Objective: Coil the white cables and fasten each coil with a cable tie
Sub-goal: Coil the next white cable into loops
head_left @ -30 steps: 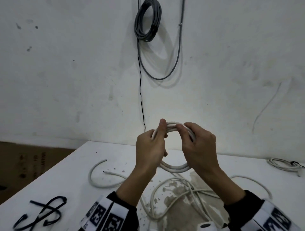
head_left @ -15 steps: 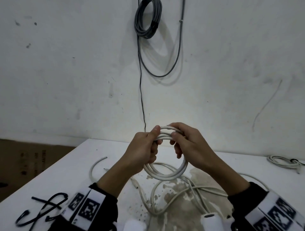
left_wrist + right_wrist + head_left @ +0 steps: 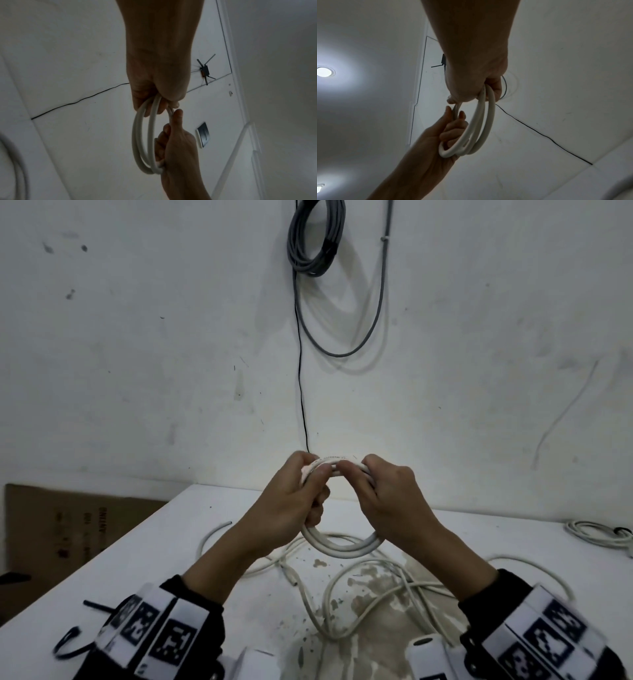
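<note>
A small coil of white cable hangs upright above the white table, held between both hands. My left hand grips its left side, thumb on the top strands. My right hand grips the right side, fingers curled over the top. The left wrist view has the left hand closed on the coil, the right hand opposite. In the right wrist view the right hand grips the loops, and the left hand holds their other side. Black cable ties lie at the near left.
Loose white cable sprawls over the stained table below the hands. A tied white coil lies at the far right. A grey cable coil hangs on the wall. A cardboard box stands left of the table.
Both hands kept hold of the coil, dipped and tilted it, then raised it upright again. The loose tail on the table's left has slid a little toward the hands.
</note>
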Motion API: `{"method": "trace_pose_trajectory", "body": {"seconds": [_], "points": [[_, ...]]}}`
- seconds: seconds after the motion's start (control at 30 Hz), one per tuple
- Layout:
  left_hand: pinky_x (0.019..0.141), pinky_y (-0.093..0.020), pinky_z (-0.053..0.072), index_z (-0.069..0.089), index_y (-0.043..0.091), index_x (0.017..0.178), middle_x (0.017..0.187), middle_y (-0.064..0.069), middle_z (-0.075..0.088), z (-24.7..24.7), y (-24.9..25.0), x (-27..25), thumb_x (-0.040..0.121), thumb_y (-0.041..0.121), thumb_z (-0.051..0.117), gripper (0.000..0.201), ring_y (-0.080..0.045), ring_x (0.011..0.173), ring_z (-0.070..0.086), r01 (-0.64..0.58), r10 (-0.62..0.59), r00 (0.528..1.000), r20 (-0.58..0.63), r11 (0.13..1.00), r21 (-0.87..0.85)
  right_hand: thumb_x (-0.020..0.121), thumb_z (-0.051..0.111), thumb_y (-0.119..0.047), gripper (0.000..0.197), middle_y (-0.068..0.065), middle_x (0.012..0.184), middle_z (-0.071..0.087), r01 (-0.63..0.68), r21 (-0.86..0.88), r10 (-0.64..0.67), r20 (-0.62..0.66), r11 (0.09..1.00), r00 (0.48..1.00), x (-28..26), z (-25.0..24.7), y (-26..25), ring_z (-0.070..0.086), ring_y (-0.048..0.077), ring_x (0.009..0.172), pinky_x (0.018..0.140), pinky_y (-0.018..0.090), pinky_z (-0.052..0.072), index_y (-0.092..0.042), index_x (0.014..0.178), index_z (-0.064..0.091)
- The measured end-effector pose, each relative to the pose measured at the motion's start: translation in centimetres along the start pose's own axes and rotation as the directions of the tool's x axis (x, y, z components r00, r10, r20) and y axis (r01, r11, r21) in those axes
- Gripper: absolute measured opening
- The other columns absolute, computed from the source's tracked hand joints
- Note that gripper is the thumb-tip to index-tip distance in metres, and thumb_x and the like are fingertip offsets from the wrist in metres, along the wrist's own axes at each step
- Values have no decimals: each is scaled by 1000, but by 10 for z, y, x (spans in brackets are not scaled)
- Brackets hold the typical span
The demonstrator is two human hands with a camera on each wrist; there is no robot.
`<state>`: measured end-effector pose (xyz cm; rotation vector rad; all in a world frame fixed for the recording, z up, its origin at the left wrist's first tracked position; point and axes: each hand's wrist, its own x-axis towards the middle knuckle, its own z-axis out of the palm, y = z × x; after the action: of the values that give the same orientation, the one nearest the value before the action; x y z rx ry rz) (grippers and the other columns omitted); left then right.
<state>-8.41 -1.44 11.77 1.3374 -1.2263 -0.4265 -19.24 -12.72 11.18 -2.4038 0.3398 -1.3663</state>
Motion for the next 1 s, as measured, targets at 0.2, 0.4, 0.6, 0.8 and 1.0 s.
{"method": "trace_pose_trajectory", "body": {"seconds": [0.2, 0.4, 0.6, 0.8, 1.0], "points": [[59, -7, 42, 60, 3, 108, 82, -3, 63, -2, -25, 4, 98, 22, 42, 28, -2, 59, 50, -329, 536, 820, -202, 729, 600, 91, 52, -36, 46, -7, 44, 29, 10, -4, -10, -11, 1000, 1000, 5, 12, -12, 42, 7, 46, 44, 13, 32, -17, 55, 30], [45, -12, 37, 57, 9, 93, 58, 3, 54, -10, -28, -1, 99, 25, 39, 25, -16, 46, 50, -273, 460, 838, -293, 820, 503, 93, 51, -36, 49, -7, 44, 29, -13, -5, 13, 40, 1000, 999, 8, 21, -23, 43, 3, 46, 46, 12, 32, -20, 52, 28], [40, -22, 35, 54, 31, 110, 45, 15, 51, -36, -22, -15, 100, 28, 36, 21, -9, 40, 34, -131, 146, 989, -22, 935, 331, 95, 44, -40, 51, -2, 48, 32, -127, -32, 131, 234, 991, 963, 3, 33, -26, 30, 11, 44, 47, 16, 33, -15, 53, 29], [37, -15, 28, 68, 12, 100, 38, 13, 45, -74, -32, -38, 97, 21, 48, 22, -6, 33, 30, -50, 84, 994, -76, 925, 377, 96, 35, -47, 50, -2, 57, 46, -210, 2, 191, 409, 978, 892, -12, 69, -47, 43, 11, 50, 48, 21, 38, -13, 61, 39], [40, -23, 31, 68, 19, 96, 47, 9, 37, -129, -39, -83, 95, 28, 49, 21, -16, 43, 31, 115, -127, 992, 11, 923, 367, 98, 32, -44, 45, 5, 60, 48, -313, 138, 137, 686, 940, 714, -25, 106, -84, 48, 17, 56, 59, 32, 43, -10, 71, 43]]}}
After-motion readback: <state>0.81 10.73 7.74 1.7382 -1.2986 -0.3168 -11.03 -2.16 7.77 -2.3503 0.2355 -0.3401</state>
